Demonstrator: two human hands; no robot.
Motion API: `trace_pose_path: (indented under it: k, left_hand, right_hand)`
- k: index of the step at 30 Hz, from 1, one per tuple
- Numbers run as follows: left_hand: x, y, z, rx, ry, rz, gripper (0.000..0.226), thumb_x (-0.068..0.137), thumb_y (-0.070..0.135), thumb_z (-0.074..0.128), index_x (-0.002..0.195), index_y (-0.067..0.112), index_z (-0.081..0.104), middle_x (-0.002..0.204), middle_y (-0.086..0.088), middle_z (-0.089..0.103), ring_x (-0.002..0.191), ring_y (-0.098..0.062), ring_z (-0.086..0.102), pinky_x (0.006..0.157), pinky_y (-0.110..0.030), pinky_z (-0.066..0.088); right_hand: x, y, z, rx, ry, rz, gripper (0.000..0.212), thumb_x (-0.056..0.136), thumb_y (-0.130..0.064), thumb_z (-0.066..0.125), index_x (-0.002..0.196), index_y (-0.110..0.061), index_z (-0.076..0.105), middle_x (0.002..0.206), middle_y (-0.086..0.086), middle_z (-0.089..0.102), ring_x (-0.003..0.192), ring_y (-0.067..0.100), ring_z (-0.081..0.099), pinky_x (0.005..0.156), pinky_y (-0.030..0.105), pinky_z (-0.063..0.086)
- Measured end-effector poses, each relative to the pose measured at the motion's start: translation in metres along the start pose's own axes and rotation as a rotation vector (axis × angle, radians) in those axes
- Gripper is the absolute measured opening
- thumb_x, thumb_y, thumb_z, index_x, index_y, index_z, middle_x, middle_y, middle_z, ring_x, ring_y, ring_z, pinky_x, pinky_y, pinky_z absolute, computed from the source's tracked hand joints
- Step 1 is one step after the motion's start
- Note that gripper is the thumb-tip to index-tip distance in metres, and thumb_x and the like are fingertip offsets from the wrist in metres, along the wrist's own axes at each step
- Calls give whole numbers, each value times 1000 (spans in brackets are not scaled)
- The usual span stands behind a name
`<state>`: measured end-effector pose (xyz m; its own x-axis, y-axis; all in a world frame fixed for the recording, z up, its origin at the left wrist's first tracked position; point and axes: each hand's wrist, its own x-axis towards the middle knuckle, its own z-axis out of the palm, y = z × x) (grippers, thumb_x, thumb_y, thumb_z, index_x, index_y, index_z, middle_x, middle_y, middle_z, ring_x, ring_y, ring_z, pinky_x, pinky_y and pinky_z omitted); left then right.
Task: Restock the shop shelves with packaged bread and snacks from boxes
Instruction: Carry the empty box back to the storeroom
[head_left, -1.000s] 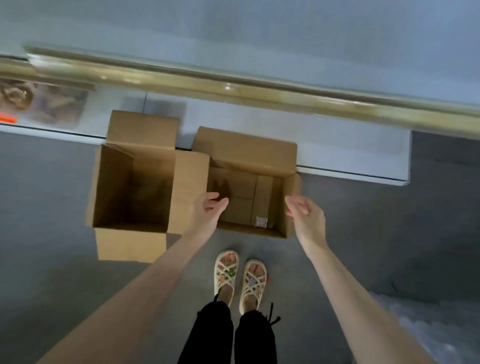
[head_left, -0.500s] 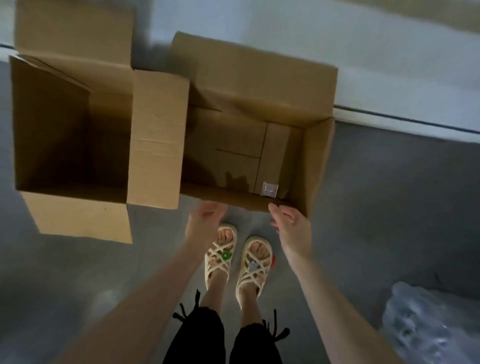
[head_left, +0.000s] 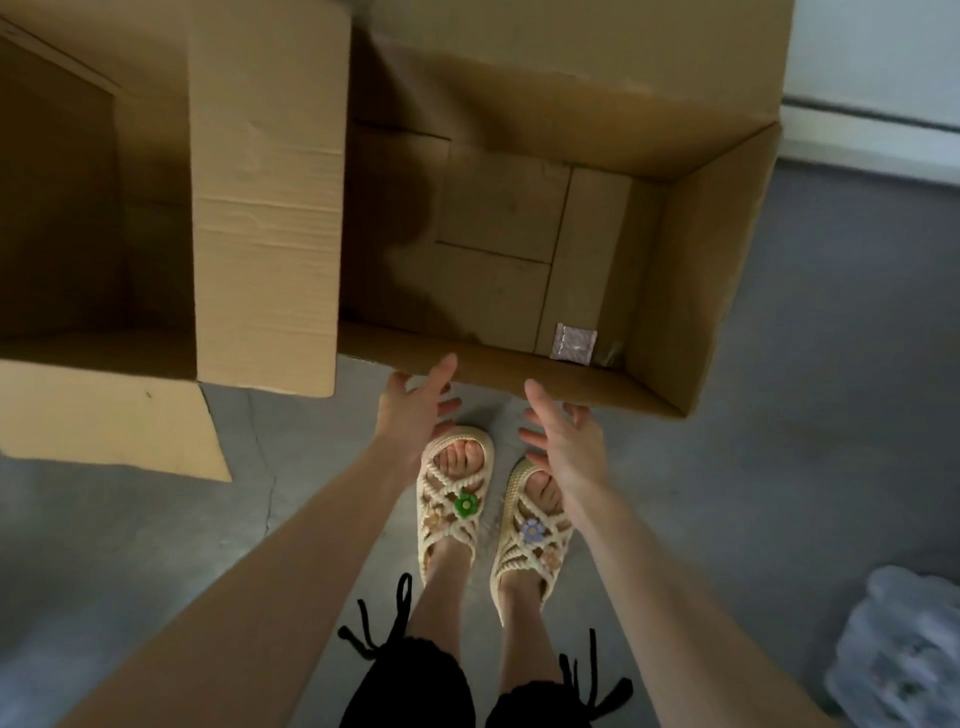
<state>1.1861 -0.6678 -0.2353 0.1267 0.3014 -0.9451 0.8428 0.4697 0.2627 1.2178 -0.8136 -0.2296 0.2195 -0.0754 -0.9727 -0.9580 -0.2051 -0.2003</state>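
Against half a second before, both boxes loomed larger and closer, and the left hand (head_left: 415, 415) and right hand (head_left: 566, 441), fingers spread loose and holding nothing, had reached the near wall of the open box (head_left: 701, 270) at 12 o'clock. Only a small sachet (head_left: 574, 341) lay in its near right corner, while a second box (head_left: 270, 208) at 10 o'clock overlapped it with a flap. Cream sandals (head_left: 456, 499) stood at 6 o'clock and a plastic bag (head_left: 904, 649) lay at 4 o'clock

A small packet (head_left: 574, 341) lies inside the right box (head_left: 696, 291), left box (head_left: 270, 208) beside.
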Motion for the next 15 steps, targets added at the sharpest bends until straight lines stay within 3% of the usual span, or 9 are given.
trace_pose_path:
  k: [3,9,12,15]
  left_hand:
    - [12,4,0,-82,-2,4,75,89,41,64,147,14,25,131,-7,57,104,-23,65,84,-34,53]
    - [22,9,-4,-179,-17,24,24,95,25,59,114,15,47,111,-3,65,93,-16,65,90,-34,49]
    - [20,4,-4,-212,-30,16,32,96,18,58,124,7,49,117,-9,65,101,-20,65,90,-34,51]
    - [14,-2,3,-222,-51,-15,35,95,16,58,127,4,49,120,-11,65,101,-21,65,77,-28,53]
  right_hand:
    - [9,-3,11,98,-24,44,80,82,-46,70,142,-13,31,135,7,57,102,19,64,89,33,51]
    - [17,-5,31,272,-4,36,39,88,-32,68,116,-19,44,123,2,62,98,23,68,87,33,53]
    - [13,-4,30,367,14,39,18,92,-21,64,97,-20,46,110,1,60,101,27,68,91,35,53]
    - [11,-2,19,398,54,43,15,94,-17,62,90,-20,48,106,2,63,98,26,68,81,30,54]
